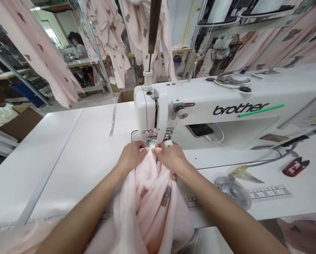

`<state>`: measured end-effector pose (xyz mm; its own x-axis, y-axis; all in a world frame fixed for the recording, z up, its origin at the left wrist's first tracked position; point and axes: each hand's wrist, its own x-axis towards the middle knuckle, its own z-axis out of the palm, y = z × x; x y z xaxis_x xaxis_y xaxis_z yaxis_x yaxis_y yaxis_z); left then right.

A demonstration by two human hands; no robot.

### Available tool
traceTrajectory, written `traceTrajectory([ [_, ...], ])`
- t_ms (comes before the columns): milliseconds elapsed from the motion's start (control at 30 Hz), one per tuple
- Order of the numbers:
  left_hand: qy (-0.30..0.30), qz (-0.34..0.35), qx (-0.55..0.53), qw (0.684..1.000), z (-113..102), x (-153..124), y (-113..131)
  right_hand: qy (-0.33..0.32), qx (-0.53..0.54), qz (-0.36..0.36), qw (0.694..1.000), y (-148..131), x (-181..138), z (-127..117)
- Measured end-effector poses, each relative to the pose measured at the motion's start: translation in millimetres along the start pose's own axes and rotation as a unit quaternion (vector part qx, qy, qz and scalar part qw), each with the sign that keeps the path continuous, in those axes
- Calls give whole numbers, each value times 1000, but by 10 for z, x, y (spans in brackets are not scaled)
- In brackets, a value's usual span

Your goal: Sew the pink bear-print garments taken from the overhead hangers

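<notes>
A bundle of pale pink fleece fabric (150, 197) with small bear prints lies bunched between my forearms on the white sewing table (76, 155). My left hand (133, 155) and my right hand (168, 157) are both closed, pinching the fabric's leading edge together right at the presser foot (151, 143) of the white Brother sewing machine (226, 106). The fingertips of both hands nearly touch each other. The needle area is partly hidden behind my knuckles.
Red thread snips (295, 166), a clear yellowish clip (244, 173) and a round clear disc (233, 190) lie to the right on the table. A phone (200, 130) rests under the machine arm. Pink garments (41, 53) hang behind. Another person (77, 44) sits far back left.
</notes>
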<state>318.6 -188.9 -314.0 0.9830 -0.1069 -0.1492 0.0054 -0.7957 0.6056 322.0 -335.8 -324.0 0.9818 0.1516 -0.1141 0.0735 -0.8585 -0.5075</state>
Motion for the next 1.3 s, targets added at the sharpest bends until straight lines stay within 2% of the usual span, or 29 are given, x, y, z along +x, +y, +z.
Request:
traceTrajectory([
  [467, 47, -35, -1, 998, 45, 28, 27, 22, -39, -4, 999, 16, 32, 19],
  [767, 31, -20, -10, 999, 13, 54, 2, 47, -82, -58, 994, 48, 33, 72],
  [1000, 28, -42, 6, 999, 8, 105, -4, 67, -59, -33, 995, 65, 59, 119],
  [1300, 75, -12, 50, 996, 67, 93, -40, 79, -38, -20, 996, 14, 49, 98],
])
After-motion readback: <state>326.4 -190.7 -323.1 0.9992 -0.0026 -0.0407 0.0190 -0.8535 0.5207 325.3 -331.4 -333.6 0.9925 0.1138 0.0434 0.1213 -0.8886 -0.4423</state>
